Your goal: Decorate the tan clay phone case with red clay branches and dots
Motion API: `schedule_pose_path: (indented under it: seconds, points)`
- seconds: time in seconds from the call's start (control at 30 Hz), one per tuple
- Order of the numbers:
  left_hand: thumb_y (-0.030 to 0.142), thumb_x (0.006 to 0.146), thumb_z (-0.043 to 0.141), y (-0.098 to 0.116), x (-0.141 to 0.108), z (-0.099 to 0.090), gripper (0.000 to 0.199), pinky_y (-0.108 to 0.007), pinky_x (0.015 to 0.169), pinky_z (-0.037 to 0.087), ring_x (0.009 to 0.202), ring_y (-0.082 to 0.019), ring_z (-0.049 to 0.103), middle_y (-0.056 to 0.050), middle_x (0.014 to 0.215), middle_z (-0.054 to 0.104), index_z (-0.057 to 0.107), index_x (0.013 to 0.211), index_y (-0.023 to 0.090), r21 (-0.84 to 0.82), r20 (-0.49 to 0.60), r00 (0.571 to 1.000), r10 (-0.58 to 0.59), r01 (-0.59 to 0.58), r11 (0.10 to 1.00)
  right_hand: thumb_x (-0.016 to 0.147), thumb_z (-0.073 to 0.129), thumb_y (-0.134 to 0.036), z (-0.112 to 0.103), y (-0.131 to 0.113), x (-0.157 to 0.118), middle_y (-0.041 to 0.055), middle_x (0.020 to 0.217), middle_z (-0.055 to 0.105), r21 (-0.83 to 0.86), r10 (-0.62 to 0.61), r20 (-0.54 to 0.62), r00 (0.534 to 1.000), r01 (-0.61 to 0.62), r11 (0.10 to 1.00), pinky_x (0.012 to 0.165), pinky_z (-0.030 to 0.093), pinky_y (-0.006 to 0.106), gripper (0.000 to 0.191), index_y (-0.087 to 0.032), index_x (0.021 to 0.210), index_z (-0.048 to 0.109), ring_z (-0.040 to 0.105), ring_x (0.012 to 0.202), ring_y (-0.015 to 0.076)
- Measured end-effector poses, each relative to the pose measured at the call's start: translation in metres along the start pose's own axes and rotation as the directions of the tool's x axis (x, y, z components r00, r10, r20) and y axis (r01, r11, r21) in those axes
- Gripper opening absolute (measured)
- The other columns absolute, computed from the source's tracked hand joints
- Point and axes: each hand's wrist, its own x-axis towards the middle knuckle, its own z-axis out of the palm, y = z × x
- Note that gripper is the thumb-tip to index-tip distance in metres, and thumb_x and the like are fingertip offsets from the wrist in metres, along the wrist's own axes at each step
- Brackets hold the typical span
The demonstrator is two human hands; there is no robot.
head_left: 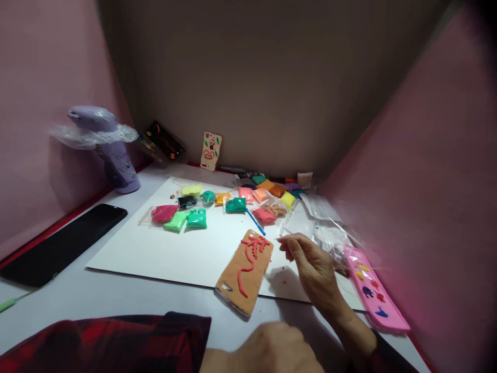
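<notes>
My right hand (312,267) is raised just right of a brown clay-covered phone case (231,274), with thumb and fingers pinched together. A tiny thin tip shows at the fingertips, too small to name. The case lies tilted over the front edge of a white board (155,256). On its face is a red clay shape (244,269), a wavy stem with a branching, beaded top. My left hand (267,349) is at the bottom edge, blurred, its back towards me and its fingers hidden. It appears apart from the case.
Several bags of coloured clay (196,218) lie across the board, near a blue stick tool (255,221). A pink decorated case (376,290) lies right, a black phone (66,241) left. A purple bottle (120,166) and a cream decorated case (210,151) stand behind.
</notes>
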Motion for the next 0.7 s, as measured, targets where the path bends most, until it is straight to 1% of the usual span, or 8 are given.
schedule_pose_path:
  seconds: [0.07, 0.13, 0.2, 0.23, 0.33, 0.4, 0.53, 0.7]
  points:
    - [0.029, 0.085, 0.048, 0.002, 0.009, -0.035, 0.016, -0.028, 0.045, 0.038, 0.055, -0.014, 0.05, -0.001, 0.066, 0.061, 0.049, 0.071, 0.022, 0.014, -0.069, 0.997, -0.031, 0.032, 0.999, 0.094, 0.046, -0.035, 0.007, -0.007, 0.004, 0.0014, 0.075, 0.061, 0.005, -0.033, 0.022, 0.999, 0.033, 0.999, 0.062, 0.047, 0.026, 0.025, -0.021, 0.091, 0.066, 0.055, 0.066, 0.0131]
    - [0.021, 0.089, 0.036, -0.006, 0.015, -0.069, 0.019, -0.03, 0.063, 0.047, 0.069, -0.017, 0.056, -0.006, 0.08, 0.063, 0.054, 0.087, 0.019, -0.002, -0.214, 0.961, -0.175, 0.178, 0.984, 0.094, 0.045, -0.034, 0.014, -0.009, 0.006, 0.0014, 0.076, 0.062, 0.006, -0.042, 0.031, 0.999, 0.042, 0.999, 0.063, 0.046, 0.026, 0.025, -0.021, 0.09, 0.066, 0.057, 0.069, 0.0135]
    - [0.022, 0.089, 0.038, -0.023, 0.018, -0.095, 0.017, -0.03, 0.068, 0.048, 0.074, -0.016, 0.057, -0.005, 0.083, 0.061, 0.054, 0.089, 0.019, -0.047, -0.279, 0.871, -0.404, 0.408, 0.912, 0.095, 0.044, -0.034, 0.022, -0.007, 0.007, 0.0014, 0.076, 0.062, 0.003, -0.038, 0.014, 0.999, 0.038, 0.999, 0.064, 0.046, 0.026, 0.026, -0.02, 0.087, 0.065, 0.057, 0.07, 0.0139]
    - [0.022, 0.09, 0.037, -0.034, 0.018, -0.103, 0.017, -0.03, 0.073, 0.049, 0.078, -0.016, 0.057, -0.004, 0.087, 0.061, 0.054, 0.091, 0.019, -0.048, -0.334, 0.798, -0.502, 0.517, 0.855, 0.095, 0.044, -0.033, 0.025, -0.005, 0.007, 0.0015, 0.075, 0.062, -0.005, -0.039, -0.001, 0.999, 0.039, 0.999, 0.065, 0.046, 0.027, 0.027, -0.02, 0.085, 0.064, 0.058, 0.07, 0.0142]
    - [0.017, 0.09, 0.032, -0.063, 0.014, -0.116, 0.021, -0.035, 0.078, 0.047, 0.084, -0.019, 0.056, -0.006, 0.09, 0.059, 0.052, 0.094, 0.017, -0.028, -0.413, 0.705, -0.576, 0.622, 0.782, 0.095, 0.044, -0.03, 0.032, 0.002, 0.006, 0.0024, 0.077, 0.063, -0.059, -0.089, -0.024, 0.996, 0.088, 0.994, 0.068, 0.046, 0.028, 0.024, -0.02, 0.085, 0.064, 0.059, 0.073, 0.0154]
    - [0.015, 0.089, 0.031, -0.073, 0.013, -0.117, 0.022, -0.035, 0.077, 0.047, 0.085, -0.019, 0.055, -0.006, 0.091, 0.057, 0.053, 0.092, 0.016, -0.003, -0.416, 0.692, -0.59, 0.648, 0.762, 0.094, 0.045, -0.026, 0.034, 0.006, 0.004, 0.0033, 0.08, 0.063, -0.101, -0.175, -0.007, 0.985, 0.174, 0.98, 0.069, 0.046, 0.029, 0.02, -0.02, 0.088, 0.063, 0.06, 0.075, 0.0161]
    - [0.017, 0.088, 0.039, -0.073, 0.016, -0.116, 0.017, -0.037, 0.078, 0.043, 0.083, -0.021, 0.052, -0.005, 0.086, 0.056, 0.055, 0.082, 0.016, 0.074, -0.362, 0.714, -0.6, 0.663, 0.745, 0.092, 0.046, -0.015, 0.032, 0.014, 0.0, 0.005, 0.084, 0.063, -0.139, -0.34, 0.049, 0.939, 0.344, 0.929, 0.07, 0.046, 0.031, 0.016, -0.02, 0.096, 0.061, 0.059, 0.078, 0.0176]
    - [0.015, 0.087, 0.042, -0.074, 0.016, -0.117, 0.017, -0.038, 0.078, 0.04, 0.083, -0.022, 0.049, -0.006, 0.082, 0.055, 0.055, 0.076, 0.016, 0.143, -0.311, 0.717, -0.623, 0.684, 0.716, 0.089, 0.049, -0.01, 0.027, 0.019, -0.002, 0.0052, 0.085, 0.062, -0.13, -0.387, 0.056, 0.92, 0.391, 0.911, 0.068, 0.045, 0.031, 0.018, -0.019, 0.1, 0.06, 0.057, 0.079, 0.0171]
